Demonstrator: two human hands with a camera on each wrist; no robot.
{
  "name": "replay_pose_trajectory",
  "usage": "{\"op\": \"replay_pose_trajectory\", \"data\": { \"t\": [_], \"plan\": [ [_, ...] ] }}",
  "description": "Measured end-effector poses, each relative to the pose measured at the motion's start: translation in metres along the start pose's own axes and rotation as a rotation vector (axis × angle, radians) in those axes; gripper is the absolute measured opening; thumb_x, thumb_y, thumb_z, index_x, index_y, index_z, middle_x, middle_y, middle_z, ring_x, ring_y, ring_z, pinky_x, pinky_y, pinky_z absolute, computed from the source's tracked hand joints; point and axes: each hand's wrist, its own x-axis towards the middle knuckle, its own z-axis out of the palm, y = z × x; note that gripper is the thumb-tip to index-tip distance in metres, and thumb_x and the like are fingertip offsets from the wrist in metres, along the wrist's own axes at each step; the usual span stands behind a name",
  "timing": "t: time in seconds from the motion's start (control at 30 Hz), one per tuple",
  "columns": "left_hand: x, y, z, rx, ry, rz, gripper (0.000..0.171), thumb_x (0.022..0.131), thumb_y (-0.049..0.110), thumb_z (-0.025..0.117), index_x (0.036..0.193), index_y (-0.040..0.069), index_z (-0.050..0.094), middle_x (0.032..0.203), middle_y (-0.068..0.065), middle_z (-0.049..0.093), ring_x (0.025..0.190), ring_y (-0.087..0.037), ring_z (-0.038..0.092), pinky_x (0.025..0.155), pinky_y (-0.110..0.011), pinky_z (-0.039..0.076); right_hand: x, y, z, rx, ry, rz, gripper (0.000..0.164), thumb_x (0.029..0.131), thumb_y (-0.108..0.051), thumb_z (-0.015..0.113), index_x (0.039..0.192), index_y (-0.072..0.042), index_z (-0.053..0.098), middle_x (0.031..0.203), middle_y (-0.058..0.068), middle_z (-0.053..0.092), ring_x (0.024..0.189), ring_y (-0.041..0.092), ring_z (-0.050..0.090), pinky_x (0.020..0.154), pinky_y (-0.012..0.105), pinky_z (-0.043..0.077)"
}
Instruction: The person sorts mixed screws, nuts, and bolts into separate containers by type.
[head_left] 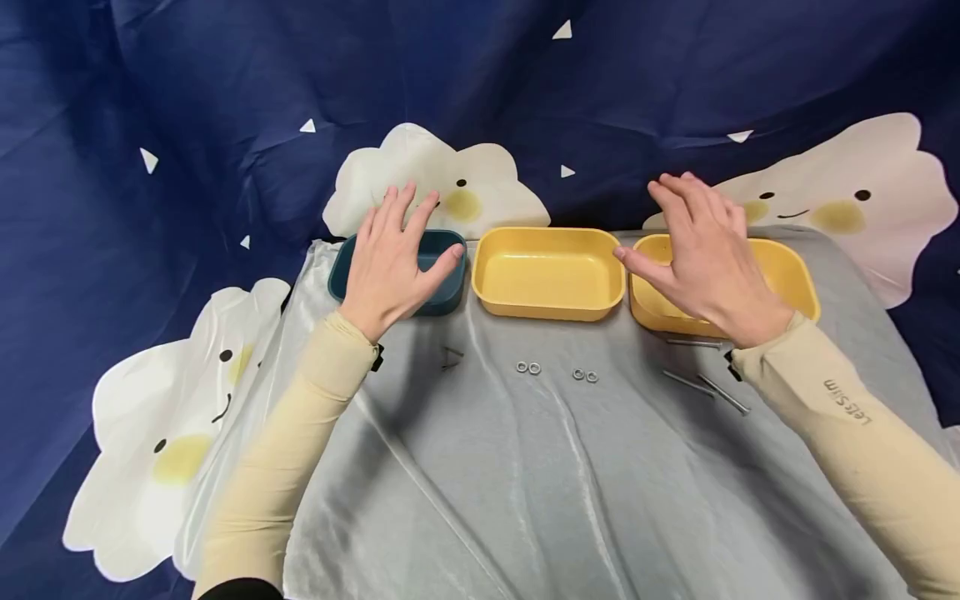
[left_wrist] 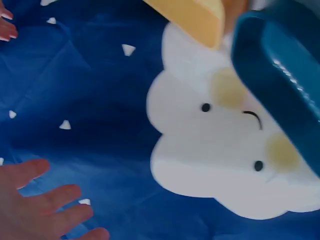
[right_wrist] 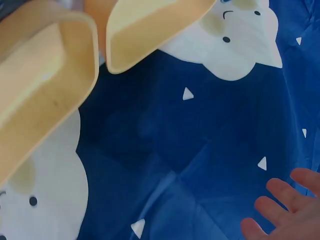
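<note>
Fingers spread, my left hand (head_left: 393, 262) is raised in front of the dark teal container (head_left: 450, 292) and holds nothing. My right hand (head_left: 708, 258), also spread and holding nothing, overlaps the right yellow container (head_left: 787, 275) in the head view. Between the hands stands another yellow container (head_left: 547, 312). On the cloth in front lie two pairs of hex nuts, one pair at the middle (head_left: 528, 367) and another pair of nuts (head_left: 585, 376) to its right. Several long bolts (head_left: 723, 394) lie below the right container, and a few small thin screws (head_left: 451, 357) below the teal one.
A wrinkled grey cloth (head_left: 465, 467) covers the table. Behind it hangs a dark blue curtain (head_left: 480, 75) with white clouds and small triangles. The three containers stand in a row along the table's back edge.
</note>
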Motion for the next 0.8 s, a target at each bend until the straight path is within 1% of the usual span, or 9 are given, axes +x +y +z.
{"op": "replay_pose_trajectory", "data": {
  "t": [0.1,0.23,0.33,0.53,0.67,0.8],
  "plan": [
    [-0.003,-0.009,0.008,-0.025,0.018,-0.011,0.070,0.090,0.063,0.046,0.146,0.020,0.043,0.154,-0.011,0.037,0.145,-0.031,0.029,0.115,-0.053,0.026,-0.001,-0.003,0.011,0.019,0.016,0.003,0.075,0.084,-0.040,0.072,0.142,-0.003,0.042,0.147,0.019,0.041,0.138,0.037,0.034,0.099,0.059,0.028],
    [-0.008,-0.024,0.017,-0.071,-0.001,-0.059,0.068,0.092,0.061,0.047,0.144,0.018,0.044,0.151,-0.011,0.040,0.141,-0.030,0.035,0.111,-0.052,0.032,-0.001,-0.007,0.027,0.057,0.036,0.010,0.070,0.084,-0.038,0.071,0.138,-0.002,0.045,0.142,0.020,0.045,0.133,0.038,0.039,0.095,0.057,0.030],
    [-0.011,-0.036,0.024,-0.101,-0.017,-0.108,0.067,0.093,0.060,0.046,0.144,0.018,0.045,0.150,-0.010,0.041,0.139,-0.029,0.039,0.110,-0.051,0.033,0.000,-0.010,0.039,0.094,0.047,0.019,0.066,0.085,-0.036,0.071,0.136,-0.001,0.047,0.138,0.021,0.047,0.128,0.039,0.042,0.094,0.056,0.030],
    [-0.015,-0.060,0.040,-0.121,0.000,-0.175,0.066,0.093,0.062,0.043,0.142,0.018,0.047,0.147,-0.006,0.045,0.131,-0.029,0.045,0.105,-0.049,0.035,0.001,-0.014,0.062,0.156,0.057,0.029,0.061,0.087,-0.034,0.069,0.133,0.001,0.049,0.132,0.021,0.050,0.122,0.040,0.044,0.094,0.055,0.032],
    [-0.019,-0.075,0.047,-0.131,-0.008,-0.227,0.067,0.093,0.063,0.042,0.142,0.017,0.047,0.147,-0.005,0.045,0.133,-0.028,0.044,0.107,-0.049,0.034,0.001,-0.018,0.078,0.196,0.064,0.036,0.056,0.088,-0.031,0.068,0.130,0.002,0.051,0.127,0.021,0.053,0.117,0.040,0.047,0.092,0.054,0.032],
    [-0.025,-0.089,0.052,-0.144,-0.012,-0.289,0.066,0.094,0.062,0.042,0.141,0.017,0.047,0.145,-0.007,0.047,0.134,-0.029,0.043,0.110,-0.049,0.031,0.002,-0.024,0.093,0.250,0.062,0.068,0.051,0.090,-0.029,0.066,0.129,0.002,0.052,0.125,0.021,0.054,0.115,0.039,0.048,0.092,0.054,0.033]
  ]
}}
